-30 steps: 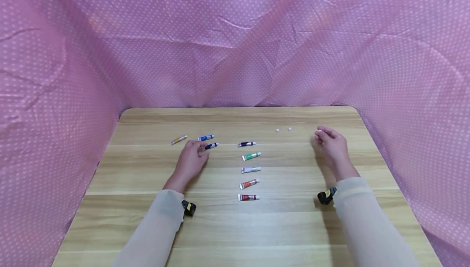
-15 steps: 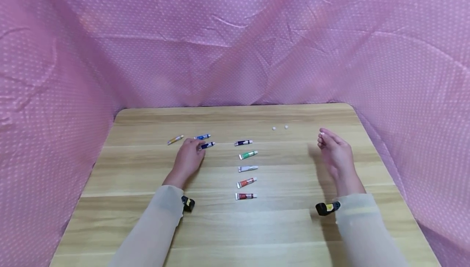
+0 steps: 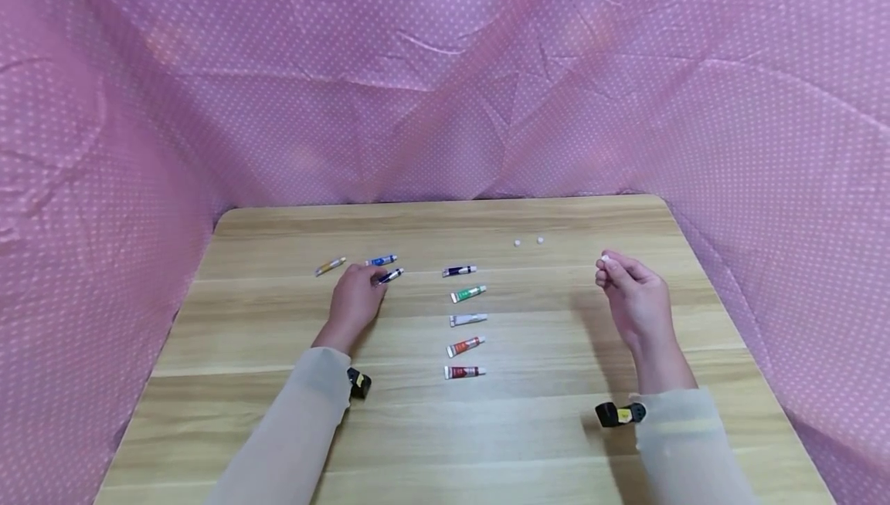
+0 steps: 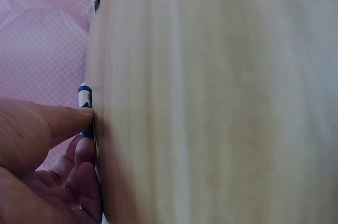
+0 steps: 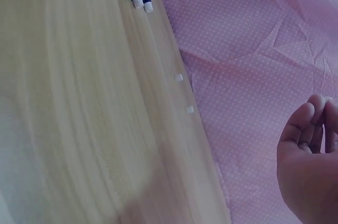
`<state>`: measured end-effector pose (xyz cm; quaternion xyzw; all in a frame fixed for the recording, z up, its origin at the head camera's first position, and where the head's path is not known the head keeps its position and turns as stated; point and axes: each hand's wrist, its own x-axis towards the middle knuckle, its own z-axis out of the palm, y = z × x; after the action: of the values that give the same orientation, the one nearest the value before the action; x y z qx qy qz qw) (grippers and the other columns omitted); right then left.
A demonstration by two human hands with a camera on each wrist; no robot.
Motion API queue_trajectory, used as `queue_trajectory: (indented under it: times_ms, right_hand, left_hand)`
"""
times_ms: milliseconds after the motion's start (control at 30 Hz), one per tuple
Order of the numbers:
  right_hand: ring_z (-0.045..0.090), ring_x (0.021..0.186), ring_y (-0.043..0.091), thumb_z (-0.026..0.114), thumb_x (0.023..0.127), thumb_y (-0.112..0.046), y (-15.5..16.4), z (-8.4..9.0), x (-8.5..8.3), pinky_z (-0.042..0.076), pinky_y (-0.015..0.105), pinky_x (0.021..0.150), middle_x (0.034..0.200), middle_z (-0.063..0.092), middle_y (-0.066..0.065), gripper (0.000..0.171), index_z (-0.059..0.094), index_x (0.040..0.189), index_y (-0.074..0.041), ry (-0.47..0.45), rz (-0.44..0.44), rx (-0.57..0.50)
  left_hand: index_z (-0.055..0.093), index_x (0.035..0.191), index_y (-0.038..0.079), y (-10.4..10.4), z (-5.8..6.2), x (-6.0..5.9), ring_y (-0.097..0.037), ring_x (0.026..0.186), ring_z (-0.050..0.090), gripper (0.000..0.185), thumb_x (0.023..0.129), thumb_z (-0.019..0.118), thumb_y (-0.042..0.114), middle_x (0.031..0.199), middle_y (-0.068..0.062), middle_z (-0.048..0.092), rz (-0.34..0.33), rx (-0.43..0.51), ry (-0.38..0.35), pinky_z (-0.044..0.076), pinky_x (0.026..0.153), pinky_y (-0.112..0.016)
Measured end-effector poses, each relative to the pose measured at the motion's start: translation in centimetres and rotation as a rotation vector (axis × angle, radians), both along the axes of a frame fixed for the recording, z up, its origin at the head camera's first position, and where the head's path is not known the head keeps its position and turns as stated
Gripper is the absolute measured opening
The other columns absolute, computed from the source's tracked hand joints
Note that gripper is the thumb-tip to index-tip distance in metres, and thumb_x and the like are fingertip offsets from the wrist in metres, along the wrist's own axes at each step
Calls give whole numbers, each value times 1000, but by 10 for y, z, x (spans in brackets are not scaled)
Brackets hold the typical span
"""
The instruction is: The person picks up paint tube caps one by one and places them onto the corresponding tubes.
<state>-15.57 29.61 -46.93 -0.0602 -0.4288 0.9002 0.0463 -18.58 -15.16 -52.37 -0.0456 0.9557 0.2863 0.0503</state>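
My left hand [image 3: 353, 303] pinches a small dark blue paint tube [image 3: 392, 276] between thumb and fingers, low over the table. In the left wrist view, the thumb lies against that tube [image 4: 84, 94]. My right hand [image 3: 641, 304] is raised above the table's right side and pinches a tiny white cap [image 3: 606, 258] between thumb and fingertip. In the right wrist view, the fingers of this hand [image 5: 309, 155] are drawn together at the tips. A brighter blue tube [image 3: 382, 260] lies just beyond the left hand, with a yellow tube [image 3: 330, 266] to its left.
Mid-table, a column of tubes runs toward me: dark purple [image 3: 460, 271], green [image 3: 469, 293], whitish [image 3: 469, 320], orange-red [image 3: 466, 347] and dark red [image 3: 464, 372]. Two white caps [image 3: 517, 242] [image 3: 540, 240] sit near the far edge. Pink dotted cloth [image 3: 445, 127] surrounds the wooden table [image 3: 542, 443].
The right hand has turned palm inward and lifted, bringing the white cap up into clearer view. The left hand stays at its place with the dark blue tube, now tilted slightly more.
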Motion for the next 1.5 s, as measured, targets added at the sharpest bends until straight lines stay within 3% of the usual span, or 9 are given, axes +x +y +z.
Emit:
queue_trajectory:
  times_ms: [400, 600, 733, 1067, 1500]
  right_hand:
    - [75, 77, 14, 63, 104, 7, 0, -3, 18, 62, 22, 75, 89, 82, 8, 22, 83, 99, -2, -6, 15, 23]
    - [75, 78, 14, 61, 105, 7, -3, -5, 20, 62, 22, 76, 90, 82, 7, 24, 83, 99, -2, 10, 24, 26]
    - [75, 78, 14, 62, 105, 7, -8, -4, 21, 61, 22, 76, 90, 82, 6, 24, 83, 99, -3, 12, 31, 51]
    - [76, 78, 12, 62, 105, 6, -28, -3, 22, 62, 22, 77, 89, 82, 5, 25, 83, 99, -7, -9, 80, 92]
    - [76, 81, 8, 67, 104, 2, -56, -6, 25, 63, 21, 81, 91, 81, -1, 19, 81, 101, -11, -24, 139, 211]
  left_hand:
    - [68, 131, 8, 6, -1, 2, -41, 123, 64, 26, 108, 67, 19, 145, -21, 51, 65, 19, -41, 54, 106, -54]
    - [63, 131, 8, 6, 1, 7, -40, 121, 64, 25, 109, 65, 19, 137, -22, 62, 35, 14, -46, 52, 105, -55]
    - [61, 131, 10, 6, 6, 14, -37, 117, 66, 24, 108, 66, 19, 128, -18, 69, 22, 36, -40, 52, 103, -54]
    - [64, 134, 13, 17, 20, 36, -28, 99, 64, 28, 107, 69, 21, 117, -13, 69, 0, 67, -12, 54, 88, -47]
    - [69, 132, 20, 51, 40, 60, -23, 101, 63, 24, 108, 68, 24, 119, -5, 66, 32, 189, -26, 56, 87, -39]
